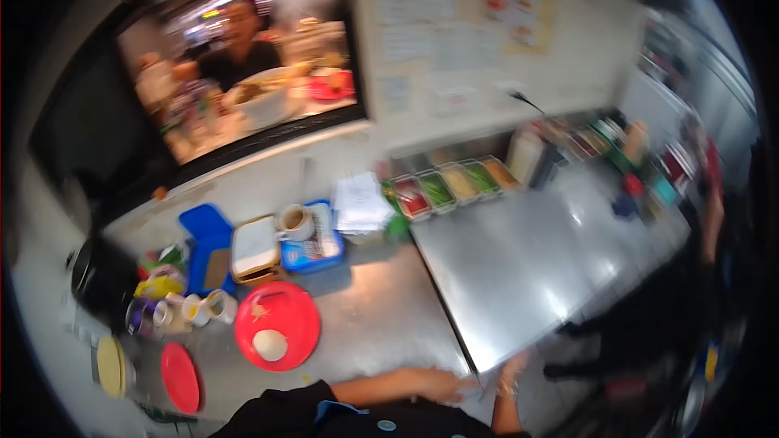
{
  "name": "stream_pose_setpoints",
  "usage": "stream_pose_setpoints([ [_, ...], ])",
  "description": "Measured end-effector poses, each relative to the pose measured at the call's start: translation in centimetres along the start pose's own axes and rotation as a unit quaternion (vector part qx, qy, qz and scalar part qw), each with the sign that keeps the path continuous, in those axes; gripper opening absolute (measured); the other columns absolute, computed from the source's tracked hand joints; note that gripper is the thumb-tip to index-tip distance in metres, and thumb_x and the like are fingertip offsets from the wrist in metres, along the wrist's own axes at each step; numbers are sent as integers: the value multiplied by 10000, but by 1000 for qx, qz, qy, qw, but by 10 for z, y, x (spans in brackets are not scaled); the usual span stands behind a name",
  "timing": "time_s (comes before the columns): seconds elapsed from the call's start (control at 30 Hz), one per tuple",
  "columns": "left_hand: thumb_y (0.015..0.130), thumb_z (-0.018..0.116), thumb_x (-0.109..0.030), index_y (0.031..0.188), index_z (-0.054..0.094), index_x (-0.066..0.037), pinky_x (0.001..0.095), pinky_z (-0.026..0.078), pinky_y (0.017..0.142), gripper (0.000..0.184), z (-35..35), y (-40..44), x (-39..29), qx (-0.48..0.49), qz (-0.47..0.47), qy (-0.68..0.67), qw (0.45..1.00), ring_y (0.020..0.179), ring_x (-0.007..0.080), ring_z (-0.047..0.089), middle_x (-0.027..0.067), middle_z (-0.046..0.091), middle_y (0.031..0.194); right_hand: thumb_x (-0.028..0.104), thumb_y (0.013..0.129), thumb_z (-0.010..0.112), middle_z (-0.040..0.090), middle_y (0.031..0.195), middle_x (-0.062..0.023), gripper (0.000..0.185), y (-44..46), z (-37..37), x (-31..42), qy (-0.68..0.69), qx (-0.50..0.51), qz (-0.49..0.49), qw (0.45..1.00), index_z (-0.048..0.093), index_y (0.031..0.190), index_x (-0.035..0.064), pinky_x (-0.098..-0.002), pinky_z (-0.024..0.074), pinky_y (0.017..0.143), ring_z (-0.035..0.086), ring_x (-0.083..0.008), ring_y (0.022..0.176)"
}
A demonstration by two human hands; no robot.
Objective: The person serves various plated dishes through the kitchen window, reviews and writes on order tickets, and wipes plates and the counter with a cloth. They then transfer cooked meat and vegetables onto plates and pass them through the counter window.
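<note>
My left hand (441,385) reaches across in front of my body, at the front edge of the steel counter (369,320). Close beside it is my right hand (510,368), near the front corner of the right-hand steel worktop (527,251). Motion smears the fingers of both hands, and I cannot make out anything held. To the left, a red plate (303,318) lies on the counter with a white rounded item (270,345) and some pale bits on it.
A second red plate (179,377) and yellow plates (110,367) are at far left. Behind stand small cups (220,306), a blue box (204,227) and a blue tray (312,259). Food containers (438,191) line the back. Another person's arm (712,219) shows at right.
</note>
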State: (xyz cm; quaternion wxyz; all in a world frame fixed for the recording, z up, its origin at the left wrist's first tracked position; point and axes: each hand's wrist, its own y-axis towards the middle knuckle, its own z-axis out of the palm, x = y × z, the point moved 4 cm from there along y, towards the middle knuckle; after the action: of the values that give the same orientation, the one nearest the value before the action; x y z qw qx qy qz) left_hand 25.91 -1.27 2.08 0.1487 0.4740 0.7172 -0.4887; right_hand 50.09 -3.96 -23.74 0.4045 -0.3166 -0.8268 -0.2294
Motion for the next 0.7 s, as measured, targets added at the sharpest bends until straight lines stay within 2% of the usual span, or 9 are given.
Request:
stream_pose_setpoints([
  [0.03,858,524,-211,1292,414,-77,383,434,878,467,-1,-2,-9,-126,69,-17,990,1015,344,545,172,549,1159,237,901,427,565,1099,-198,377,-17,0,-30,-16,10,-48,999,520,1108,-65,-386,436,861,559,-313,996],
  [0.07,850,536,-217,1277,430,-68,384,430,887,465,-1,-1,-10,-236,145,-46,960,1007,354,548,182,564,1131,249,868,445,588,1045,-206,351,-53,-22,15,-251,1,-89,964,558,1063,-20,-416,425,875,555,-342,990],
  [0.1,848,538,-236,1261,439,-52,394,424,893,463,7,9,1,-237,149,-1,960,1033,365,528,209,546,1145,279,841,459,597,1027,-202,319,-70,-45,36,-209,206,149,944,602,1003,43,-426,434,868,545,-359,993],
  [0.13,846,540,-254,1244,448,-36,404,419,899,464,16,17,7,-233,164,45,957,1059,376,509,236,528,1159,284,832,468,596,1053,-179,290,-108,-39,-10,-225,245,33,943,626,979,90,-429,451,840,546,-354,1001],
  [0.23,853,553,-256,1239,456,-20,386,438,855,463,56,31,5,-65,133,92,985,991,342,555,217,571,1083,245,820,450,581,1129,-149,306,-222,-41,-95,-362,523,21,771,625,1018,90,-416,430,894,533,-317,1075],
  [0.37,848,590,-209,1149,542,-23,255,440,693,357,185,101,91,110,78,-166,977,782,131,547,58,585,816,228,807,457,554,1195,-120,338,-406,-95,-174,-216,234,465,826,608,1089,119,-415,399,940,509,-307,1125],
  [0.5,821,608,-208,1104,551,-14,275,447,633,348,257,96,212,170,-49,9,984,705,149,555,79,589,766,221,801,423,547,1206,-123,375,-553,-144,-166,-151,77,587,792,601,1101,84,-423,393,941,500,-308,1139],
  [0.6,801,621,-207,1070,558,-7,290,452,588,342,257,100,229,208,-105,110,966,648,163,561,94,591,729,223,792,456,647,970,-127,278,-627,-127,-202,-286,252,429,819,682,872,79,-405,475,783,614,-290,908],
  [0.7,780,634,-207,1036,565,0,305,457,543,337,245,141,199,185,-99,145,967,591,176,567,109,594,691,281,824,447,651,860,-157,309,-610,-191,-107,-226,16,535,814,663,821,60,-440,472,729,613,-314,785],
])
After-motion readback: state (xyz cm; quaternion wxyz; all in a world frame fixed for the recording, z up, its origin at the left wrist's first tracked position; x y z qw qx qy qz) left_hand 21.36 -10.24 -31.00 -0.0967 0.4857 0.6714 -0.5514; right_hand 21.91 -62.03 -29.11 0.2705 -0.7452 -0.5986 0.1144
